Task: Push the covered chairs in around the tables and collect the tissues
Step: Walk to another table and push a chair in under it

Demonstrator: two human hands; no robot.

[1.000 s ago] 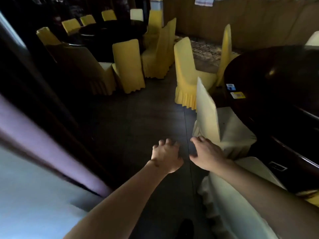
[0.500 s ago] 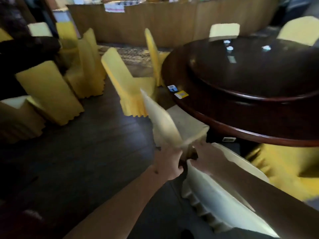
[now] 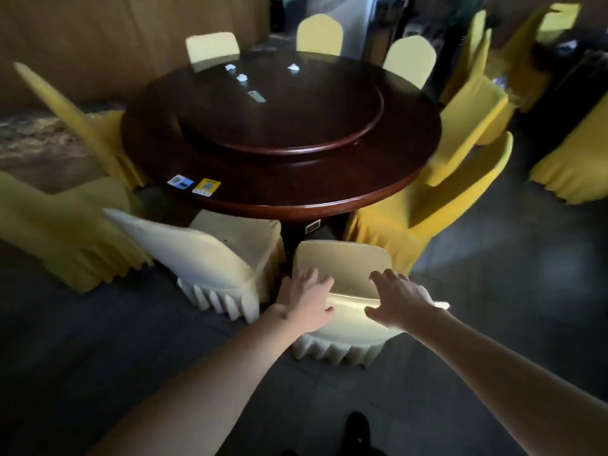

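Note:
A cream-covered chair stands right in front of me, its back toward me, at the near edge of the round dark wooden table. My left hand lies on the left of the chair's back, fingers spread. My right hand lies on the right of it, fingers also spread. A second cream-covered chair stands to its left, angled away from the table. Three small white tissues lie on the far part of the table's raised turntable.
Yellow-covered chairs ring the table: two at the left, two at the right, three behind. Blue and yellow stickers sit on the table's near edge. More yellow chairs stand at the far right. Dark floor lies around me.
My view has swung right, bringing the round table to the centre. Both hands have moved from beside the left cream chair onto the back of the chair straight ahead.

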